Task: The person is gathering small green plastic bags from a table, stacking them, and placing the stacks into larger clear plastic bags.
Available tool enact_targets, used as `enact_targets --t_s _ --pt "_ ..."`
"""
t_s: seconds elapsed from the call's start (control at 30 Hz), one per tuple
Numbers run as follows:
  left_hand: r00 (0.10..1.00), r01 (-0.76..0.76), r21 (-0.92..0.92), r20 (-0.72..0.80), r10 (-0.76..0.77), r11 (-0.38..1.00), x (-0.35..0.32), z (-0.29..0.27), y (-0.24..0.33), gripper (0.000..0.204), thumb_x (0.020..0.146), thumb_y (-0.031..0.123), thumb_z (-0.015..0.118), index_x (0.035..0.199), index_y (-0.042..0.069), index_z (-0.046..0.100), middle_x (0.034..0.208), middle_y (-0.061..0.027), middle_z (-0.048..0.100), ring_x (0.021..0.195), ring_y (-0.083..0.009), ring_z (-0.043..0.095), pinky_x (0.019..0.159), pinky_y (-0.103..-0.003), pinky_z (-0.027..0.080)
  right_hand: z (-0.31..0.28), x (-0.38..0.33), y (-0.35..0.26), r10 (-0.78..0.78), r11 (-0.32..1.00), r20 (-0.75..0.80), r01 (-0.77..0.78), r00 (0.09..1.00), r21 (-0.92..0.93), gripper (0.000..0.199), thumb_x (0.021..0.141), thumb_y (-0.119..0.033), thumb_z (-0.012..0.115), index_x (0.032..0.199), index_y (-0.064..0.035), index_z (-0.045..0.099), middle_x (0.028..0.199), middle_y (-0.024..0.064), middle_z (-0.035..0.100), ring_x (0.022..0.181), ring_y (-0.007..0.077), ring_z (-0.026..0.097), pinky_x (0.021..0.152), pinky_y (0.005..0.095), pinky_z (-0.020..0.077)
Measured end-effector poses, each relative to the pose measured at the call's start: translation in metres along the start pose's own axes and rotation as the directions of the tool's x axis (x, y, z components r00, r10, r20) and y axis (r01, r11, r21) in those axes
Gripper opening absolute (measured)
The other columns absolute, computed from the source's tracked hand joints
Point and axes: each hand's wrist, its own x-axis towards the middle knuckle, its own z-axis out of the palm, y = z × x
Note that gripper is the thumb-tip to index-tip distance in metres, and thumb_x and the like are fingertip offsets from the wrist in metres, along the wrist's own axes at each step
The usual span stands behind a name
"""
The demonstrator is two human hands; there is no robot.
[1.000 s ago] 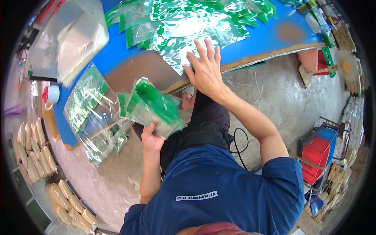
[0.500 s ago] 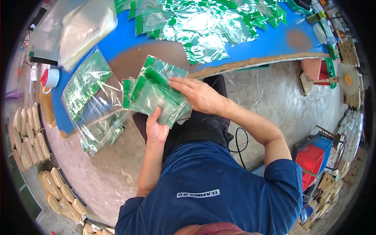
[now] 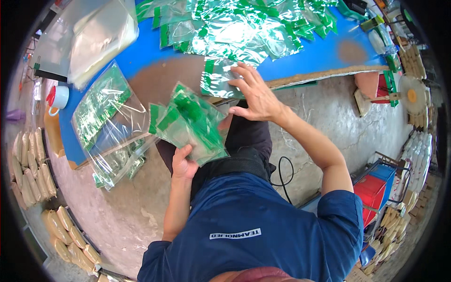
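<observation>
Navy cloth of our shirt [image 3: 263, 211] fills the near part of the view; just beyond it our left hand [image 3: 184, 163] grips a stack of packets [image 3: 196, 128], thumb on top, at the lower end; these are clear plastic with green bands, fanned unevenly, held above our lap and short of the table [image 3: 324, 54]. Our right hand [image 3: 256, 96] is open, thumb well apart from the bent fingers; its fingertips overlap a single packet [image 3: 216, 77] lying at the table's near edge, though we cannot tell whether they press on it.

To the left of the stack we see a large clear bag [image 3: 110, 108] with green packets inside, its near end hanging over the table's edge; beside it stands a white mug [image 3: 60, 97] with a red top; farther off, clear plastic sheets [image 3: 103, 40] lie at the left, and a wide, glossy pile of packets [image 3: 235, 30] spreads across the table's blue surface; to the right, beyond the table, we see a round fan [image 3: 413, 96].
</observation>
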Motion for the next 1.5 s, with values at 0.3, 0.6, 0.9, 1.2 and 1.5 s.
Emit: enact_targets --t_s 0.3,0.6,0.9,1.2,1.5 --pt "0.988 -0.157 -0.038 0.005 0.157 0.987 0.012 0.036 -0.002 0.058 0.089 0.008 0.07 0.141 0.003 0.046 0.134 -0.011 0.059 0.125 -0.0288 0.057 0.108 -0.049 0.047 0.01 0.058 -0.01 0.102 0.901 0.022 -0.101 0.995 0.422 0.036 0.098 -0.02 0.057 0.126 0.0022 0.059 0.122 0.0239 0.063 0.115 0.04 0.059 0.101 0.0453 0.0472" --pt "0.991 -0.129 -0.016 0.036 0.129 0.992 0.005 0.018 -0.001 0.057 0.09 0.006 0.067 0.141 0.002 0.045 0.134 -0.0128 0.058 0.125 -0.0297 0.057 0.108 -0.05 0.046 0.012 0.033 -0.004 -0.265 0.941 0.179 0.213 0.947 0.263 0.048 0.095 -0.036 0.061 0.131 -0.0045 0.059 0.141 0.0214 0.053 0.131 0.0382 0.051 0.111 0.049 0.0388" --pt "0.995 -0.055 -0.073 0.074 0.06 0.996 0.001 -0.002 0.007 0.058 0.087 0.008 0.071 0.139 0.001 0.048 0.13 -0.0127 0.061 0.122 -0.0307 0.059 0.107 -0.05 0.047 0.009 0.06 0.047 0.111 0.963 0.001 -0.107 0.994 -0.246 0.054 0.096 -0.041 0.06 0.134 -0.0034 0.056 0.147 0.0242 0.047 0.138 0.0397 0.043 0.113 0.0536 0.0343" --pt "0.999 -0.041 0.056 0.019 0.04 0.998 0.008 0.001 0.004 0.071 0.08 0.012 0.079 0.141 0.001 0.047 0.131 -0.0115 0.061 0.122 -0.0308 0.059 0.107 -0.05 0.047 -0.009 0.023 0.067 0.327 0.906 -0.402 -0.405 0.855 -0.125 0.054 0.096 -0.035 0.064 0.136 -0.0004 0.054 0.141 0.0265 0.052 0.132 0.042 0.049 0.11 0.0492 0.0397" --pt "1.0 -0.011 0.169 0.002 0.011 0.986 0.014 0.018 -0.001 0.069 0.079 0.007 0.077 0.141 0.002 0.047 0.131 -0.0113 0.061 0.121 -0.0284 0.06 0.106 -0.046 0.048 -0.001 -0.004 -0.023 -0.038 0.978 0.099 0.017 0.994 0.206 0.044 0.096 -0.026 0.061 0.13 -0.0002 0.056 0.138 0.024 0.053 0.137 0.0399 0.044 0.116 0.0536 0.0302"
